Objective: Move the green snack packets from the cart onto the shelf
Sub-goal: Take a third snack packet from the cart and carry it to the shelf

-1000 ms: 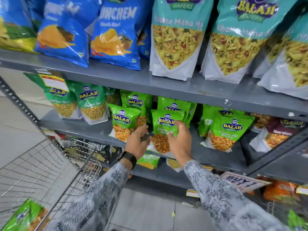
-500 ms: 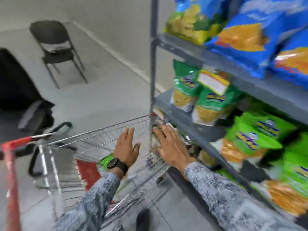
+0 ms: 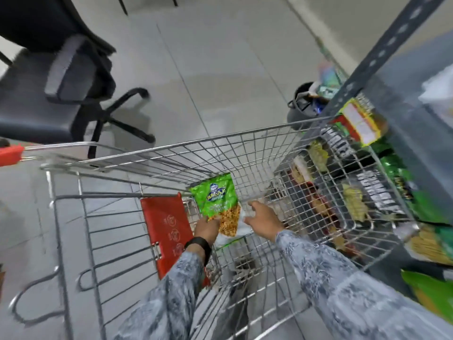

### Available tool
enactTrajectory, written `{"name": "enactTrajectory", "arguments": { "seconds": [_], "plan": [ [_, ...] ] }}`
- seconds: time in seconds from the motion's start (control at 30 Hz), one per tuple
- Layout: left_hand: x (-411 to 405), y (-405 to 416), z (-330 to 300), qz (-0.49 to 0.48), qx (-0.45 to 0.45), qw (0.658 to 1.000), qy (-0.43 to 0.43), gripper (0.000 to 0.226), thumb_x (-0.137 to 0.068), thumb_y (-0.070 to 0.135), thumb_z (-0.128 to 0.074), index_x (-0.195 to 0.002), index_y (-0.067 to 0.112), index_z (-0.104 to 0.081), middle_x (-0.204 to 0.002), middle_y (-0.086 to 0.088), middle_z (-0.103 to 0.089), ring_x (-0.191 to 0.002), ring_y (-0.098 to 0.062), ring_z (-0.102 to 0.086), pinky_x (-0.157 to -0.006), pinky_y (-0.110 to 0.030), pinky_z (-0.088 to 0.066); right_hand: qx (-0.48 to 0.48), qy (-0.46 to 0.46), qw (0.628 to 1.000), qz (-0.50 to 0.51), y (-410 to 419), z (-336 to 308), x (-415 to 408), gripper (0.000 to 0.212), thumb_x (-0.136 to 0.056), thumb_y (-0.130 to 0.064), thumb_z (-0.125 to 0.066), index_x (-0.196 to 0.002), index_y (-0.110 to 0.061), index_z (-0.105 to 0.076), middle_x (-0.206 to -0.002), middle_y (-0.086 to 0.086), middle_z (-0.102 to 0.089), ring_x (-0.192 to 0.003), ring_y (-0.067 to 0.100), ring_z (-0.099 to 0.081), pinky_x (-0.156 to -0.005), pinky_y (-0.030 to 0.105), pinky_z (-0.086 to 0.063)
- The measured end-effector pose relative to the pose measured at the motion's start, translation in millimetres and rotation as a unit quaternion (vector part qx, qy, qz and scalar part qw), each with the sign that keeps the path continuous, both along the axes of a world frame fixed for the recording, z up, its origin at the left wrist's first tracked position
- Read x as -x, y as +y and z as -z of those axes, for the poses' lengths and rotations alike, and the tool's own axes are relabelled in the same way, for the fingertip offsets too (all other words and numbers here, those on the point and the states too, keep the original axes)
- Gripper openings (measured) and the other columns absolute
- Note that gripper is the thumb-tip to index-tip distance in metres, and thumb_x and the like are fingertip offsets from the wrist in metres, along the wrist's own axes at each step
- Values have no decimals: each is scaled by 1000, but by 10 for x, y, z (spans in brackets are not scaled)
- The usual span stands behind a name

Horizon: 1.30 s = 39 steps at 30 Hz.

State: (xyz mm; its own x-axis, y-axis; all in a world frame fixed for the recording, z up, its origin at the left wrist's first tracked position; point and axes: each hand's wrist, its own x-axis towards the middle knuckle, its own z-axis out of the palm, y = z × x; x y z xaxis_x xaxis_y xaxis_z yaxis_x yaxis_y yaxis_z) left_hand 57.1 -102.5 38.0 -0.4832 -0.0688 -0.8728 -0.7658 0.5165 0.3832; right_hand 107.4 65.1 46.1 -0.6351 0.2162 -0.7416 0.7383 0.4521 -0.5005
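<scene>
Inside the wire cart (image 3: 245, 141) my left hand (image 3: 206, 229) grips the lower edge of a green snack packet (image 3: 217, 201), which stands tilted up above the cart floor. My right hand (image 3: 263, 218) reaches in just to the right of it, fingers spread over a pale packet lying underneath, holding nothing that I can see. The grey metal shelf (image 3: 416, 133) runs along the cart's right side, with green and dark packets seen through the wire wall.
A red fold-down seat flap (image 3: 166, 231) hangs at the cart's handle end, beside a red handle grip (image 3: 11, 155). A black office chair (image 3: 66, 94) stands on the tiled floor to the left. A dark bin (image 3: 304, 104) sits by the shelf post.
My view swung from the shelf down into the cart. Both hands left the shelf, dropped into the cart, and my left hand took hold of a green packet.
</scene>
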Motion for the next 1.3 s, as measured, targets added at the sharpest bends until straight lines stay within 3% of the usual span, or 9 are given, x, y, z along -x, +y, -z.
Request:
{"name": "enactTrajectory", "arguments": {
  "seconds": [0.23, 0.37, 0.53, 0.63, 0.87, 0.97, 1.03, 1.13, 1.3],
  "plan": [
    [95, -27, 662, 0, 70, 997, -15, 67, -95, 28, -56, -152, 5, -30, -148, -24, -48, -132, -36, -52, -103, -33, -44, 23, -37, 998, 49, -243, 764, 489, 57, -88, -25, -70, -142, -13, -56, -147, 14, -56, -135, 33, -53, -111, 44, -46],
    [76, 62, 864, 68, 152, 986, -26, 72, -98, 41, -43, -159, 18, -11, -155, -24, -36, -140, -44, -39, -117, -46, -32, -48, -60, 996, 46, -376, 931, 559, 72, -87, -37, -71, -151, -17, -44, -158, 12, -45, -143, 30, -44, -116, 41, -40],
    [-37, 117, 836, 114, 179, 977, -31, 56, -96, 34, -41, -150, 21, -33, -149, -19, -36, -138, -42, -36, -117, -44, -31, -90, -41, 993, 66, -526, 826, 556, 15, -88, -28, -69, -98, -17, -74, -118, 7, -72, -101, 22, -69, -89, 32, -56],
    [-2, 149, 671, 146, 147, 978, -6, 51, -100, 26, -40, -150, 14, -39, -150, -26, -41, -137, -41, -43, -113, -42, -37, 26, -25, 993, 110, -433, 657, 486, 2, -84, -18, -74, -83, -18, -75, -90, 1, -77, -67, 11, -65, -50, 16, -45],
    [-110, 318, -418, -26, -151, 987, 49, 42, -98, 13, -54, -140, 15, -52, -132, -6, -63, -117, -20, -56, -86, -33, -43, 193, 94, 953, 214, 267, -460, -79, 19, -83, -15, -78, -102, -13, -76, -93, -6, -82, -84, 10, -74, -80, 37, -59],
    [-338, 510, -1129, 96, -218, 964, 115, 24, -83, 37, -69, -106, 31, -73, -100, 13, -76, -97, -11, -63, -83, -31, -41, 229, 177, 907, 305, 628, -1238, -608, 24, -85, -4, -76, -108, -7, -74, -113, 17, -78, -99, 26, -71, -99, 50, -56],
    [-502, 646, -1493, 154, -241, 947, 147, 29, -74, 49, -72, -97, 31, -75, -90, 11, -75, -90, -17, -60, -82, -37, -41, 258, 232, 875, 338, 774, -1674, -970, 22, -84, -4, -78, -103, -12, -74, -111, 16, -78, -99, 27, -73, -94, 44, -58],
    [-1109, 982, -2181, 209, -318, 904, 194, 26, -81, 38, -72, -100, 21, -73, -96, 2, -73, -90, -17, -61, -85, -40, -45, 266, 293, 832, 390, 982, -2331, -1944, 29, -79, -3, -81, -106, -11, -73, -98, 3, -83, -84, 13, -77, -70, 24, -60],
    [-2583, 1603, -2941, 343, -392, 824, 224, 7, -86, 9, -70, -91, 6, -72, -84, -2, -72, -78, -13, -61, -74, -28, -49, 127, 322, 802, 488, 1110, -3032, -3979, 23, -79, -3, -82, -99, -9, -73, -84, -3, -83, -70, 4, -74, -62, 25, -59]
  ]
}}
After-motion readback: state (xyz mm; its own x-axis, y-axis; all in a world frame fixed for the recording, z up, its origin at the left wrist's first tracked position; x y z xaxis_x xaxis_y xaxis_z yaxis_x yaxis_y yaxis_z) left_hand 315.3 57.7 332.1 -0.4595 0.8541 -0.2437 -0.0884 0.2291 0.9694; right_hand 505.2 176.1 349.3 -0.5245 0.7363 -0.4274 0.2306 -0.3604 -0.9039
